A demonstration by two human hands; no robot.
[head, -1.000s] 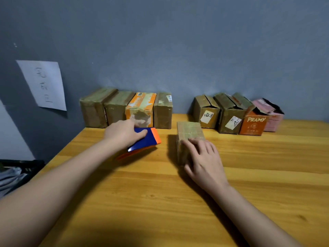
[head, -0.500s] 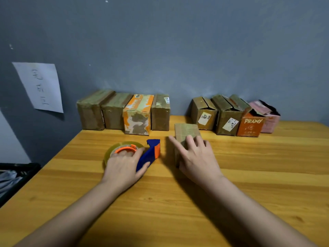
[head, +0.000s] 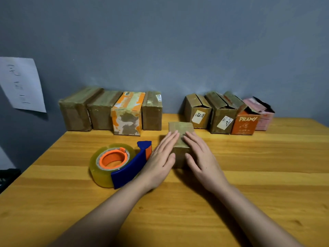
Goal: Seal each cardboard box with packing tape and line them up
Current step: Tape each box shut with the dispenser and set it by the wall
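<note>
Box (head: 180,132) brown, tape-covered, closed.

We see a small brown taped cardboard box (head: 180,138) on the yellow wooden table (head: 249,175), the left hand (head: 161,158) and right hand (head: 200,157) lying flat on it with straight fingers. Just left lies a blue-and-orange tape dispenser with a clear roll (head: 117,163). Along the grey wall (head: 178,41) stand four closed boxes (head: 110,111) and four open-flapped boxes (head: 229,114).
</note>
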